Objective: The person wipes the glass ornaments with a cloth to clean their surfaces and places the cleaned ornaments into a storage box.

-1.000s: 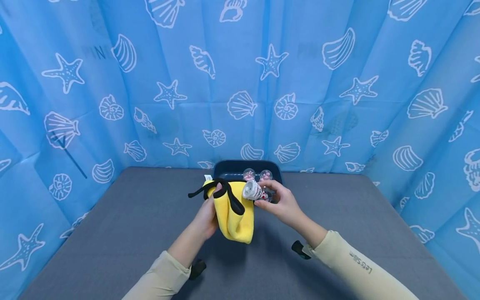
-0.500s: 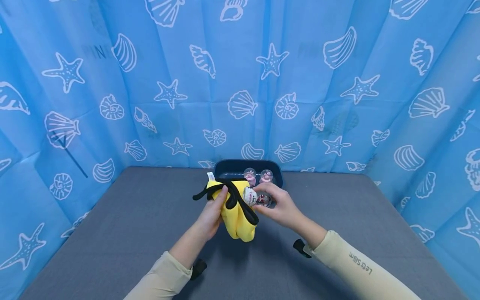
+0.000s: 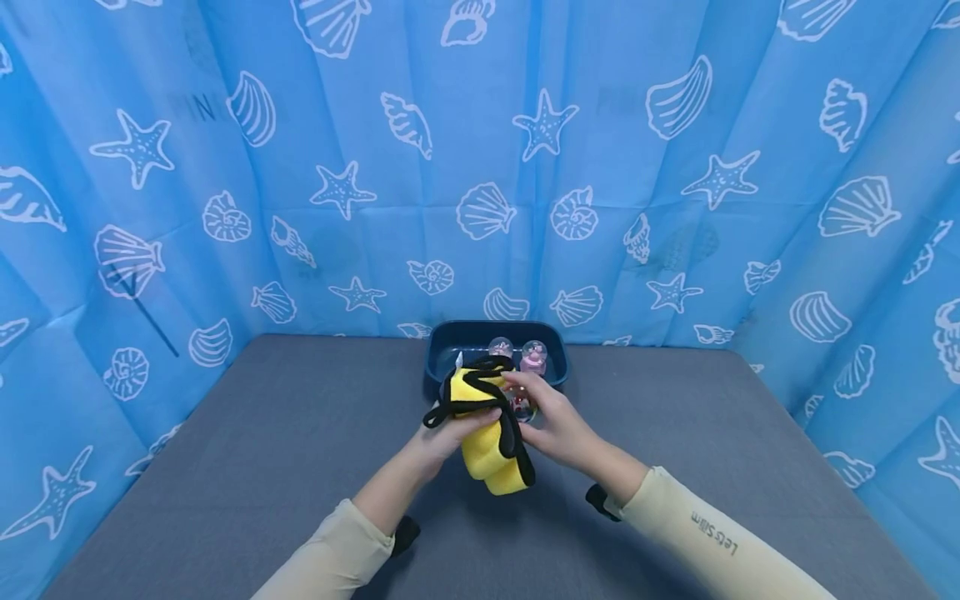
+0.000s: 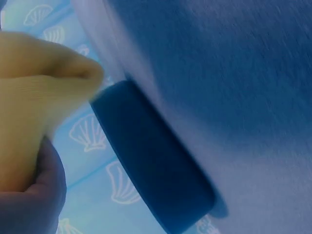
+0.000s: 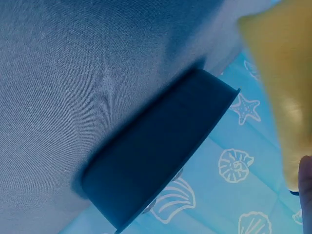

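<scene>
In the head view my left hand (image 3: 435, 443) grips a yellow cloth (image 3: 483, 450) with black edging. It is bunched up, and its lower part hangs below the hand. My right hand (image 3: 562, 427) holds a small snow globe (image 3: 522, 405) between thumb and fingers. The globe's clear dome, with something red inside, shows between them, while the cloth covers its white base. Both hands meet above the table, in front of the tray. The left wrist view shows the yellow cloth (image 4: 53, 87) beside the left hand (image 4: 41, 195); the globe is out of sight there.
Behind the hands, a dark blue tray (image 3: 455, 340) stands at the table's back edge. Two snow globes, one with a pink base (image 3: 533, 358), sit at its right side. A blue shell-patterned curtain (image 3: 480, 150) surrounds the grey table (image 3: 300, 433).
The left hand and cloth have moved right onto the snow globe. The globe's white base, visible earlier, is now wrapped by the cloth. The right hand stays nearly in place.
</scene>
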Motion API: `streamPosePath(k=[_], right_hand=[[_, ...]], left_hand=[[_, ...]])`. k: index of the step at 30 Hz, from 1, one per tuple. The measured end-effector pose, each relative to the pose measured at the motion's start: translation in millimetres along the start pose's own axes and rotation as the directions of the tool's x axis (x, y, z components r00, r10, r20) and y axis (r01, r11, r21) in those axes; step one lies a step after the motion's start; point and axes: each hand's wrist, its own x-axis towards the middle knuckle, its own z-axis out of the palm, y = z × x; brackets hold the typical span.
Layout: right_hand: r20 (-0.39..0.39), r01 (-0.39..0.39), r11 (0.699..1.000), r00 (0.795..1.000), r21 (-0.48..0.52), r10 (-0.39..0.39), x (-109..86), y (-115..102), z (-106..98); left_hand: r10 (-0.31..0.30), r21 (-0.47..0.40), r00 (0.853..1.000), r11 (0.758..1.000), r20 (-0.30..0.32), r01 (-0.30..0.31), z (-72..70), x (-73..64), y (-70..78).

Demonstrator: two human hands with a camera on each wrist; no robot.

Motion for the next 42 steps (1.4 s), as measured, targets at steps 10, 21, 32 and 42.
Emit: streamPosePath(k=[10,21,32,42], right_hand=[[0.061,-0.001,1.0,0.998,0.028,-0.001,-0.7,-3,2],[0.017,0.017,0.997,1.0,0.072,-0.019,-0.8,-1,0],[0.004,-0.086,0.978,0.996,0.189,0.087,0.4,2,-1],[0.013,-0.088,0.978,0.996,0.189,0.087,-0.5,0,4]], left_hand=[[-0.114,-0.108,0.971,0.99,-0.21,0.093,7.0,4.6,-2.7],[-0.229,-0.344,0.958,0.925,-0.173,0.16,-0.2,4.4,-3.6],[-0.152,-0.184,0.983,0.974,-0.103,0.131,4.7,0.3,-0.2],[-0.252,-0.407,0.939,0.903,-0.235,0.141,4.1,9.1,-2.4]])
